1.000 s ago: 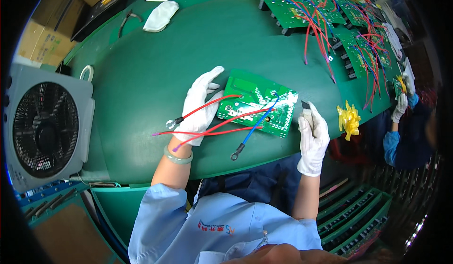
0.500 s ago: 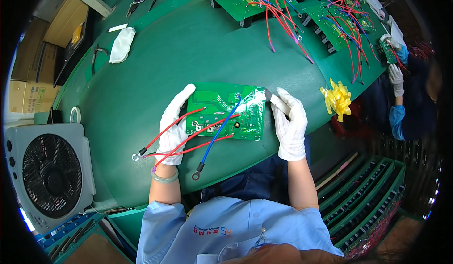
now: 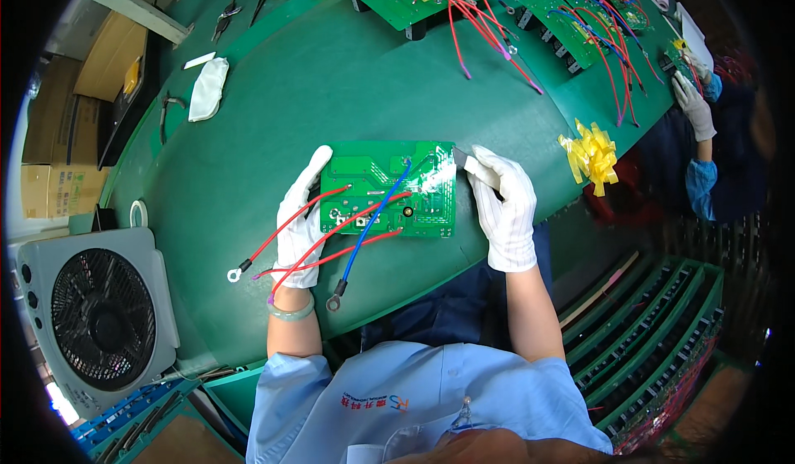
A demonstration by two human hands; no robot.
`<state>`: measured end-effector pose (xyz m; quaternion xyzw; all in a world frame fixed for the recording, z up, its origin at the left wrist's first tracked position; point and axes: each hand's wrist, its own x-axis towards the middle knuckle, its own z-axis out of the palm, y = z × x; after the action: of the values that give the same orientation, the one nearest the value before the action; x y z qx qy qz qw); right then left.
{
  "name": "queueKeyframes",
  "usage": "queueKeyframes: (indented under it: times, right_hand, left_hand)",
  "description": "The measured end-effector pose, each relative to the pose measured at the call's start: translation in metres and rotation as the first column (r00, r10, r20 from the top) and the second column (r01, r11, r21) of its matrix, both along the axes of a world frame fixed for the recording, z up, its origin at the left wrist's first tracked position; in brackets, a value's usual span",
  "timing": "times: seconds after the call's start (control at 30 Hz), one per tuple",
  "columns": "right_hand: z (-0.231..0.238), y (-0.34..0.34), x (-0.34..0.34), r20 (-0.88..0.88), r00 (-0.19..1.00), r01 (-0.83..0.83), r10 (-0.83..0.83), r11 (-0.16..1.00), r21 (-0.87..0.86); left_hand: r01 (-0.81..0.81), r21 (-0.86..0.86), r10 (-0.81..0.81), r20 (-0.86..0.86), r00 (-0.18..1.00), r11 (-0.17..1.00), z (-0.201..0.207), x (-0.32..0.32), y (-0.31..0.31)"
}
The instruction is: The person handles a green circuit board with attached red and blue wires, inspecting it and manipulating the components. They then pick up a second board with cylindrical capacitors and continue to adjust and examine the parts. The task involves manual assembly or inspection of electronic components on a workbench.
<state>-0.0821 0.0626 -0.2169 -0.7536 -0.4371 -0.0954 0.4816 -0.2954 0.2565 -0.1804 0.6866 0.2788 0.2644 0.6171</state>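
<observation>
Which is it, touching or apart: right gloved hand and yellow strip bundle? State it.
Apart. The head view shows green tabletop between the right gloved hand and yellow strip bundle.

Wired circuit boards (image 3: 426,189) and a green workbench (image 3: 273,99) mark this as an electronics assembly workshop.

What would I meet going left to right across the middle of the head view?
Grey boxy plastic fan → white-gloved left hand → flat green circuit board → white-gloved right hand → bunched shiny yellow strips.
</observation>
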Motion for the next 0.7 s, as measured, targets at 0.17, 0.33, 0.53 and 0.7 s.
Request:
queueKeyframes:
  times: [0.17,0.33,0.53,0.7]
  right_hand:
    - [0.000,0.000,-0.001,-0.036,0.999,0.013,-0.014,1.000,-0.016]
    - [0.001,0.000,-0.002,-0.061,0.998,0.009,-0.009,1.000,-0.013]
    - [0.001,-0.001,-0.005,-0.166,0.986,0.006,-0.005,1.000,0.001]
    - [-0.002,0.001,-0.006,-0.186,0.982,0.038,-0.037,0.999,0.003]
  left_hand:
    - [-0.001,-0.033,0.001,0.001,1.000,0.999,0.002,0.001,-0.002]
    - [-0.020,-0.024,0.020,0.008,1.000,1.000,0.000,0.001,-0.002]
    - [0.009,0.028,-0.009,0.003,1.000,1.000,0.004,-0.002,-0.002]
    - [0.064,-0.042,-0.063,0.039,0.997,0.997,0.010,-0.005,0.006]
